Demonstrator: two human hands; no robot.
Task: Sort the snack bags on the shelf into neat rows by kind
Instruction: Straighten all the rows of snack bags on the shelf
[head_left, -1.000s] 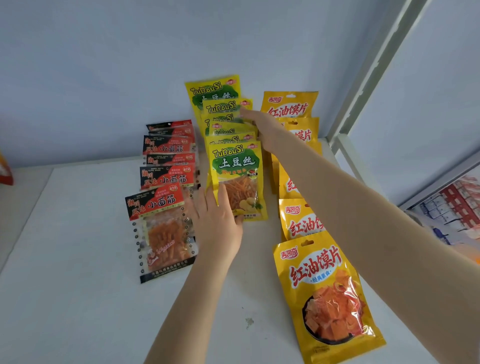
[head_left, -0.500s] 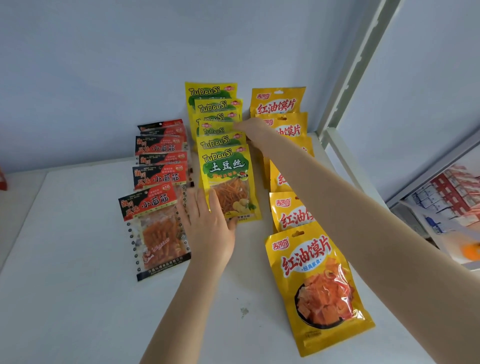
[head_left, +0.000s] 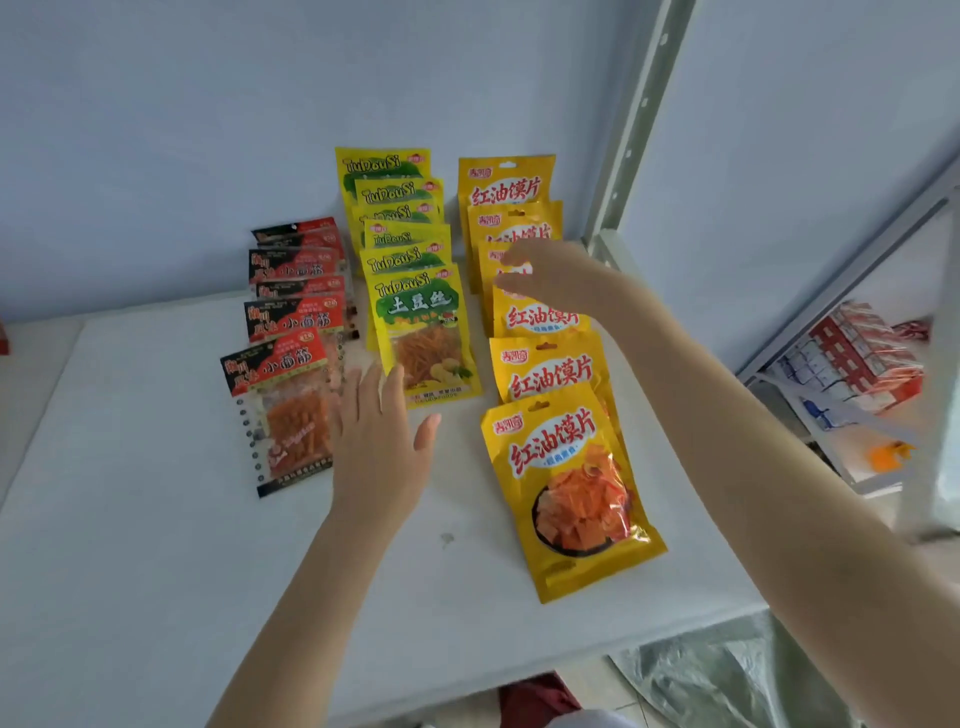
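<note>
Presently left hand (head_left: 382, 441) and right hand (head_left: 550, 280), both spread, hold nothing; a careless brush at frame centre could skew the overlapped green-yellow bags (head_left: 421, 332)

We're on one wide-angle head cam here, sat close above the front of the shelf (head_left: 130, 545), looking forward and down across it to the back wall (head_left: 208, 130), upright (head_left: 631, 130) off right.

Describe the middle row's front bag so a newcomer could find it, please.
Three rows of snack bags lie on the white shelf. The middle row's front bag is yellow; it alone there shows its whole green label and window of orange shreds.
</note>
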